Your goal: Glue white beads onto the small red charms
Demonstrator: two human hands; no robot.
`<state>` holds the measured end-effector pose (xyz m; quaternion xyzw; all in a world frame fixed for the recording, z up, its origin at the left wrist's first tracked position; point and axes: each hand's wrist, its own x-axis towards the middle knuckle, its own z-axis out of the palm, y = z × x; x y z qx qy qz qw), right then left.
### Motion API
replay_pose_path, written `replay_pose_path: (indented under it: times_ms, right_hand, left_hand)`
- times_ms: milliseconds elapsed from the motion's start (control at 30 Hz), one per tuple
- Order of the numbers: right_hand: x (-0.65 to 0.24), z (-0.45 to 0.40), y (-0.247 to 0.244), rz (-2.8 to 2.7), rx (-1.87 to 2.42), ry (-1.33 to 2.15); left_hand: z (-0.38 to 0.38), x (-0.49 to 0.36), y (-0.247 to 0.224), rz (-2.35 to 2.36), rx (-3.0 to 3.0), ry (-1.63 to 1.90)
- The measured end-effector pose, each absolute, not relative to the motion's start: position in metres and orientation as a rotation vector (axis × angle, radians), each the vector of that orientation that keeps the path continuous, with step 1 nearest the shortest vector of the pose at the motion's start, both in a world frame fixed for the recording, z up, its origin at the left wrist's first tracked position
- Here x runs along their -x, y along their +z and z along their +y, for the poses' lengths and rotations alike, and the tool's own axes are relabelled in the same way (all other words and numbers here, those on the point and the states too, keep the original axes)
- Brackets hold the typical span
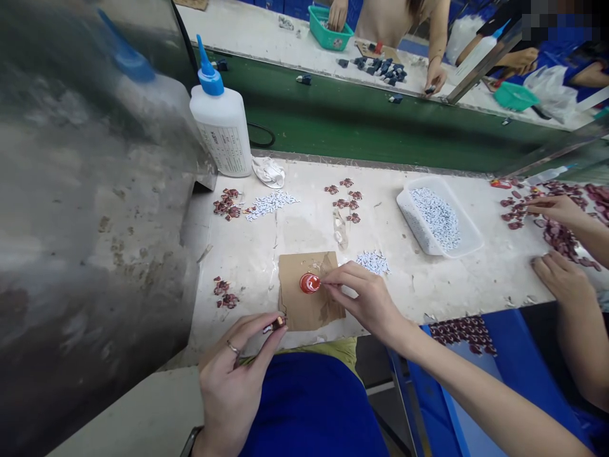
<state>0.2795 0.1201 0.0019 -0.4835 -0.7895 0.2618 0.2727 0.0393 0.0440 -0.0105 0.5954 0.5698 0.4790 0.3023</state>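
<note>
Left hand (233, 374): thumb and index finger pinched on a small dark-brown piece with orange and white parts (275, 325). The piece sits right at the fingertips, over the near left corner of a torn brown cardboard sheet (304, 314). Its finer detail is too small to read.

Right hand (368, 298): thumb and index finger brought together at the right side of a small round red cup with glossy contents (310, 283). Whether anything is gripped between these fingertips, or whether they touch the rim, cannot be told. Cup stands on the cardboard, to the right of and beyond the left-hand piece, well apart from it.

Surroundings, on the worn white worktop (428, 279): small maroon-brown pieces clustered at near left (226, 293); a loose heap of tiny white-and-dark bits (373, 261) just beyond the right hand; a translucent rectangular plastic tub (469, 244) farther right, holding more such bits. At far left, a white plastic bottle with blue nozzle (221, 127) stands upright beside a crumpled white wad (269, 172).

Right edge: a co-worker's hand (556, 209) over maroon pieces.
</note>
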Motion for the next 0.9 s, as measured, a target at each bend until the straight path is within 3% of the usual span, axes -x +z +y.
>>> replay_pose_path:
  times_ms: [333,567,900]
  right_hand:
    - [-0.276,0.12,0.009,-2.036,1.295,0.751]
    - [-0.258,0.101,0.04,-1.758,1.122,1.057]
    - [-0.251,0.097,0.048,-1.725,1.058,1.082]
  left_hand:
    - [0.053,-0.046,-0.008,1.447,-1.639,1.29]
    - [0.06,-0.054,0.008,1.4,-1.717,1.314]
    - [0.065,-0.061,0.014,1.373,-1.672,1.313]
